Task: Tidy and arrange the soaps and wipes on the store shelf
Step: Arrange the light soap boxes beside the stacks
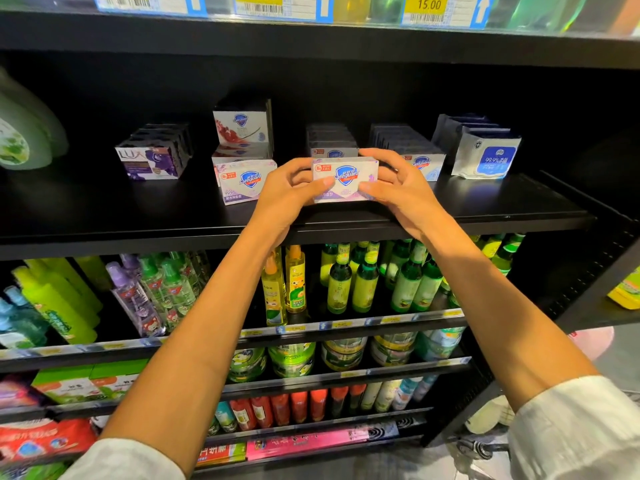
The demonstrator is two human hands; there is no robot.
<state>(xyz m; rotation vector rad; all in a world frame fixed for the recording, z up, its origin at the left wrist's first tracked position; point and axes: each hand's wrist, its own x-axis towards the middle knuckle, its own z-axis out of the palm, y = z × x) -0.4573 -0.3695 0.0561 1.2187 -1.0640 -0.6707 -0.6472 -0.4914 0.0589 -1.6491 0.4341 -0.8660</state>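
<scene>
A white and lilac Safeguard soap box [346, 178] stands near the front of the black shelf [138, 220]. My left hand [289, 195] grips its left end and my right hand [398, 188] grips its right end, thumbs across the front. Behind it runs a row of the same boxes [330, 140]. To the left lies another Safeguard box [242, 183] under a stack topped by a pomegranate-print box [240, 128]. Purple Lux soap boxes [152, 157] sit further left. Right of my hands are a row of blue-toned Safeguard boxes [424, 161] and wipes packs [485, 157].
Green refill pouches [24, 133] lean at the shelf's far left. Price tags [429, 8] line the shelf above. Lower shelves hold spray bottles [152, 292], green glass bottles [363, 275], tins and boxed goods. A black upright [588, 278] bounds the unit on the right.
</scene>
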